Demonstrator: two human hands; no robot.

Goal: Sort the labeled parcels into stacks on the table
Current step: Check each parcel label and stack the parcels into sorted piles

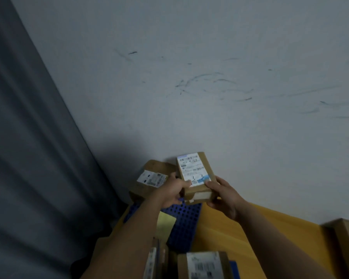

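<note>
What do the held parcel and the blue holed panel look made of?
The held parcel is brown and matte, so likely cardboard; its white label looks like printed paper. The blue holed panel is probably moulded plastic, given its even colour and regular grid of holes.

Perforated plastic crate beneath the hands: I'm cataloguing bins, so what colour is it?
Blue; the perforated plastic crate shows best in the head view.

Two arms show, both unclothed. The left forearm [129,234] and the right forearm [280,238] are bare from the lower edge of the view up to the wrists. The left hand [173,191] and right hand [223,198] are bare too. A small violet-blue spot sits at the left fingertips; whether it is a painted nail cannot be told in the dim, blurred view.
</note>
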